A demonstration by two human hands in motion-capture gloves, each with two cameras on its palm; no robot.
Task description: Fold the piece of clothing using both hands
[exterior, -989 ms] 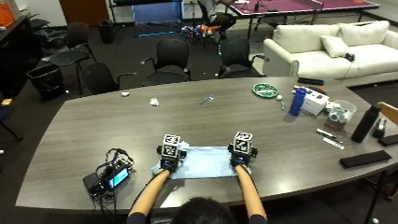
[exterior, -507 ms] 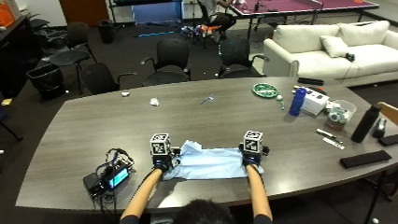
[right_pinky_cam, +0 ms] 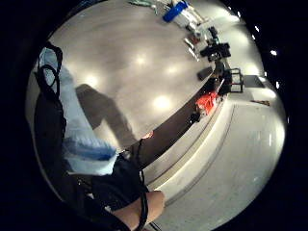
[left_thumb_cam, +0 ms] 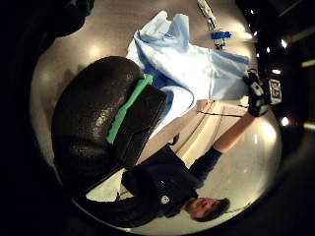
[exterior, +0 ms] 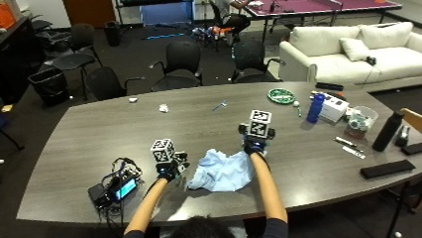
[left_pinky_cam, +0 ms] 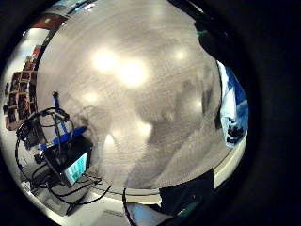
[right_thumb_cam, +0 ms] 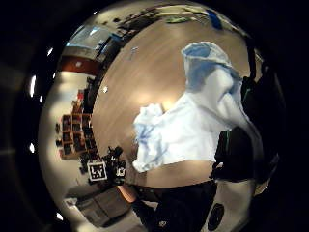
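Light-blue shirt (exterior: 223, 171) now lies bunched on the counter (exterior: 92, 134), no longer spread flat; the right hand (exterior: 254, 147) has carried its pinched edge forward, while the left hand (exterior: 167, 169) grips the opposite edge.

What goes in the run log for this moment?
stage: mid-fold | light blue garment bunched on table | left hand holds edge | right hand lifts edge

Black gloves are being worn on both hands: left hand (exterior: 169, 170), right hand (exterior: 254, 147); dark short sleeves (exterior: 276, 229) are being worn, forearms left bare.
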